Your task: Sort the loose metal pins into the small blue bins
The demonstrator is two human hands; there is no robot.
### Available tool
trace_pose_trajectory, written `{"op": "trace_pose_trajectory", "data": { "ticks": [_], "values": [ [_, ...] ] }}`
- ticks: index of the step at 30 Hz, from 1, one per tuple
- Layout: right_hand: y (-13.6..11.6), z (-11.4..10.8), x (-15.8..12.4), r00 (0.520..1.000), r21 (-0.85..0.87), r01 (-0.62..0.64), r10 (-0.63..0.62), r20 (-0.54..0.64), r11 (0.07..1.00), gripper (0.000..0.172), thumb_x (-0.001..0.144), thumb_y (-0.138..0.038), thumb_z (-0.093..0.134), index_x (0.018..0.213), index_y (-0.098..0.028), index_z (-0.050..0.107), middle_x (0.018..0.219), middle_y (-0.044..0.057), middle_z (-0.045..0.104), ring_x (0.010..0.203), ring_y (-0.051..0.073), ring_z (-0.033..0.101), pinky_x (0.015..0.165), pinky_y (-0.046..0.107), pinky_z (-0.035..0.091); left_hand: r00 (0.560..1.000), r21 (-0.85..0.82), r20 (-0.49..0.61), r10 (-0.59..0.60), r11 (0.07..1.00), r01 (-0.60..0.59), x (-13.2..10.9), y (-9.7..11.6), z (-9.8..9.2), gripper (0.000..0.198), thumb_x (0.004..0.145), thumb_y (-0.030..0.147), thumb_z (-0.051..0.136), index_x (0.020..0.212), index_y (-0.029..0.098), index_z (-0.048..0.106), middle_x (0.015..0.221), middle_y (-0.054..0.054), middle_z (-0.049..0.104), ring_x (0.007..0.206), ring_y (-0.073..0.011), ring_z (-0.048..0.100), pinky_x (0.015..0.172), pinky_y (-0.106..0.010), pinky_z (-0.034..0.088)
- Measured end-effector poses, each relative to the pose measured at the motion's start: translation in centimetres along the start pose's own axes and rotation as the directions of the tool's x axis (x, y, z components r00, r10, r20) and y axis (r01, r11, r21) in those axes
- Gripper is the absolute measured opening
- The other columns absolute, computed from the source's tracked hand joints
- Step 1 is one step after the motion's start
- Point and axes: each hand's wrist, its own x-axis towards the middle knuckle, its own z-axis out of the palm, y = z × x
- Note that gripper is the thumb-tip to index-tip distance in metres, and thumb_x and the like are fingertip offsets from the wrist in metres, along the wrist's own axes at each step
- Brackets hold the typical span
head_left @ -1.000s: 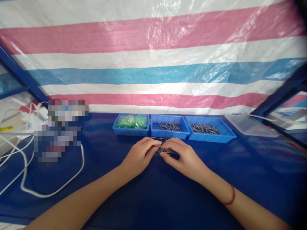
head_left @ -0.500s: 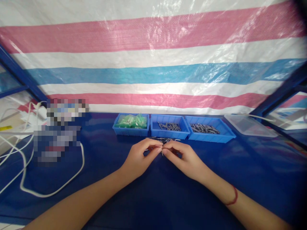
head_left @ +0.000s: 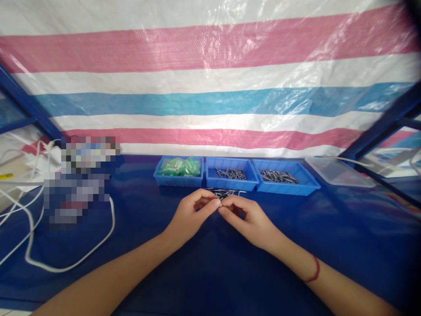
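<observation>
My left hand [head_left: 192,213] and my right hand [head_left: 251,217] meet fingertip to fingertip over the blue table, each closed in a pinch. Between the tips shows a tiny pale bit, too small to name. Just beyond the fingers lies a loose pile of thin dark metal pins [head_left: 226,192], partly hidden by the hands. Behind it stand three blue bins side by side. The left bin [head_left: 177,180] holds green plastic packets [head_left: 180,166]. In the middle bin [head_left: 232,180] are metal screw-like pieces [head_left: 231,174], and the right bin [head_left: 287,189] has similar ones [head_left: 279,176].
A clear plastic lid [head_left: 340,172] lies right of the bins. White cables [head_left: 70,268] loop over the table's left side, near blurred-out items [head_left: 77,197]. A striped plastic sheet [head_left: 210,101] hangs behind, between blue frame posts [head_left: 371,127].
My right hand has shifted slightly left, closer against the left fingertips. A thin piece that poked down below the fingertips no longer shows there. The view has shifted slightly.
</observation>
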Motion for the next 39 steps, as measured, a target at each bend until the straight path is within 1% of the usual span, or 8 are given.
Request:
{"op": "trace_pose_trajectory", "data": {
  "ticks": [7, 13, 20, 28, 32, 39],
  "values": [
    [0.01, 0.19, -0.11, 1.0, 0.006, 0.002, -0.002, 0.015, 1.0, 0.018, 0.088, -0.033, 0.052, 0.081, -0.019, 0.059, 0.068, 0.0, 0.055, 0.059, 0.012, 0.047, 0.055, 0.025, 0.038, 0.999, 0.069, -0.005, 0.042, 0.997, -0.042, -0.15, 0.36, -0.07, 0.016, 0.082, 0.032, 0.062, 0.086, 0.016, 0.064, 0.084, -0.002, 0.067, 0.08, -0.0151, 0.063, 0.075, -0.025, 0.05],
    [-0.06, 0.18, -0.09, 1.0, 0.024, -0.012, 0.012, 0.021, 1.0, 0.019, 0.089, -0.034, 0.051, 0.084, -0.019, 0.062, 0.073, 0.002, 0.06, 0.064, 0.013, 0.051, 0.058, 0.025, 0.041, 0.999, 0.081, 0.0, 0.041, 0.996, -0.041, -0.15, 0.41, -0.01, 0.016, 0.082, 0.031, 0.062, 0.084, 0.016, 0.065, 0.087, -0.004, 0.069, 0.082, -0.0164, 0.064, 0.076, -0.026, 0.051],
    [0.36, 0.37, -0.13, 0.999, 0.077, -0.038, 0.04, -0.02, 0.996, 0.016, 0.086, -0.034, 0.055, 0.08, -0.019, 0.059, 0.068, 0.0, 0.055, 0.06, 0.013, 0.048, 0.056, 0.025, 0.041, 0.998, 0.072, 0.004, 0.064, 0.995, -0.064, -0.15, 0.44, -0.07, 0.015, 0.084, 0.031, 0.06, 0.087, 0.017, 0.065, 0.091, -0.003, 0.069, 0.084, -0.0162, 0.064, 0.079, -0.026, 0.051],
    [0.43, 0.09, -0.08, 0.993, 0.129, -0.058, 0.07, -0.095, 0.99, 0.017, 0.085, -0.035, 0.058, 0.078, -0.02, 0.055, 0.067, -0.001, 0.05, 0.059, 0.012, 0.046, 0.056, 0.025, 0.039, 0.999, 0.054, -0.022, 0.047, 0.997, -0.046, -0.02, 0.44, -0.09, 0.014, 0.085, 0.028, 0.058, 0.091, 0.016, 0.062, 0.088, -0.002, 0.066, 0.081, -0.0138, 0.062, 0.076, -0.024, 0.049],
    [0.53, -0.28, -0.06, 0.991, 0.159, -0.059, 0.076, -0.109, 0.986, 0.017, 0.084, -0.034, 0.06, 0.078, -0.02, 0.054, 0.068, -0.001, 0.051, 0.061, 0.013, 0.047, 0.059, 0.026, 0.04, 1.0, 0.047, -0.002, 0.026, 0.999, -0.026, -0.08, 0.35, -0.11, 0.014, 0.086, 0.029, 0.057, 0.091, 0.017, 0.06, 0.085, -0.001, 0.064, 0.078, -0.0131, 0.061, 0.074, -0.023, 0.047],
    [0.19, -0.44, -0.18, 0.99, 0.172, -0.029, 0.052, -0.132, 0.985, 0.015, 0.085, -0.034, 0.06, 0.08, -0.02, 0.056, 0.071, -0.001, 0.051, 0.063, 0.012, 0.048, 0.06, 0.027, 0.04, 0.998, 0.069, 0.049, 0.05, 0.996, -0.054, -0.04, 0.13, -0.27, 0.013, 0.087, 0.028, 0.055, 0.092, 0.017, 0.059, 0.084, -0.001, 0.062, 0.079, -0.0126, 0.059, 0.073, -0.022, 0.046]
  ]
}}
